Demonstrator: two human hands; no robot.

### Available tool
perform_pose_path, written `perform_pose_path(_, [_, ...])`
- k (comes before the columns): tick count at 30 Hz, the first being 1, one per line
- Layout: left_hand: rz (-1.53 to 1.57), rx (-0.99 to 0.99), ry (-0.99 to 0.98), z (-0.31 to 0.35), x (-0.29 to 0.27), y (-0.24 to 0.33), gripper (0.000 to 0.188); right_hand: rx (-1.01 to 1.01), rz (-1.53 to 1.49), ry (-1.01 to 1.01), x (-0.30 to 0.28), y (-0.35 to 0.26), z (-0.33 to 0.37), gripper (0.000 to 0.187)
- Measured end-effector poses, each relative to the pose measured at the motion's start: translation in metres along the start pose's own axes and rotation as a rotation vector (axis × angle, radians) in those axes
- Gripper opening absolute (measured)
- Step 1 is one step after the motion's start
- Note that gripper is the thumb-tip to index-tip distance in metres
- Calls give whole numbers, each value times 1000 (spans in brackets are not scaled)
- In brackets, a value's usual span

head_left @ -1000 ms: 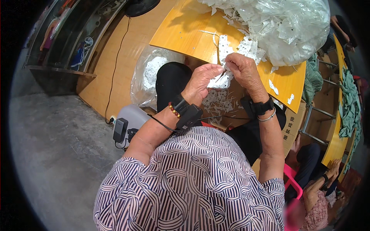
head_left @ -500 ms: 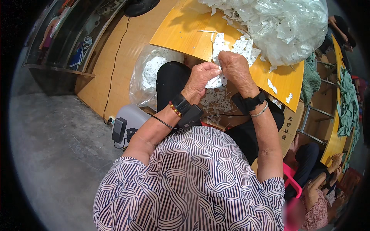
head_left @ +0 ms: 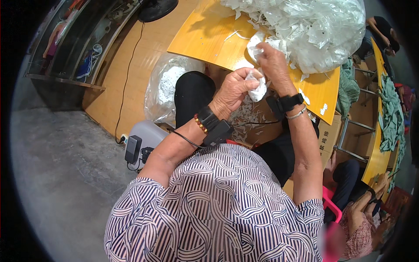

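Note:
My left hand (head_left: 235, 89) is closed around a crumpled white piece (head_left: 258, 89) of thin sheet material, held just off the table's near edge. Higher and to its right, my right hand (head_left: 274, 64) is slightly blurred, its fingers bent and closed on another white sheet piece (head_left: 254, 47) above the tabletop. Whether the two pieces are joined cannot be seen. Dark-spotted white scraps lie beside my right hand. Both wrists wear black straps with small boxes.
A big clear bag (head_left: 325, 37) of white scraps stands on the yellow table (head_left: 203, 41). Another plastic bag (head_left: 170, 85) holds white bits on the left. Shreds (head_left: 248, 115) lie below my hands. A grey stool (head_left: 150, 137) and cables are left; other people sit at right by green cloth (head_left: 391, 118).
My hands have drawn apart: the right moved up over the table, while the left shifted slightly right and down. The spotted sheet pinched between both hands is now crumpled in my left hand.

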State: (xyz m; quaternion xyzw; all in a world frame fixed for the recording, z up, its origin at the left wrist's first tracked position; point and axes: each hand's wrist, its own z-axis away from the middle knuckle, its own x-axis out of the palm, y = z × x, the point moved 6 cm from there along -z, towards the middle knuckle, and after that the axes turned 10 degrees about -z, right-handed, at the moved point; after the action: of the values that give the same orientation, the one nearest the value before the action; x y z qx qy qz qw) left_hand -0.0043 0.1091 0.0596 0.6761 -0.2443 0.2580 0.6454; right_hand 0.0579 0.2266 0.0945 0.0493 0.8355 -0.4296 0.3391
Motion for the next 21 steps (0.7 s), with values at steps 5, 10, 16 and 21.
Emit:
perform_pose_path(5, [73,38,180,12,-26,-9,33,116,-361,171,-38,10,10,25])
perform_pose_path(10, [32,-3,305,25,-59,-17,31,-32,-243,-51,-31,-2,30,17])
perform_pose_path(16, [202,-19,415,24,-74,-14,30,-157,355,-164,-13,-7,34,7])
perform_pose_path(21, [262,-96,465,14,-74,-13,20,-123,354,-161,-14,-6,32,8])
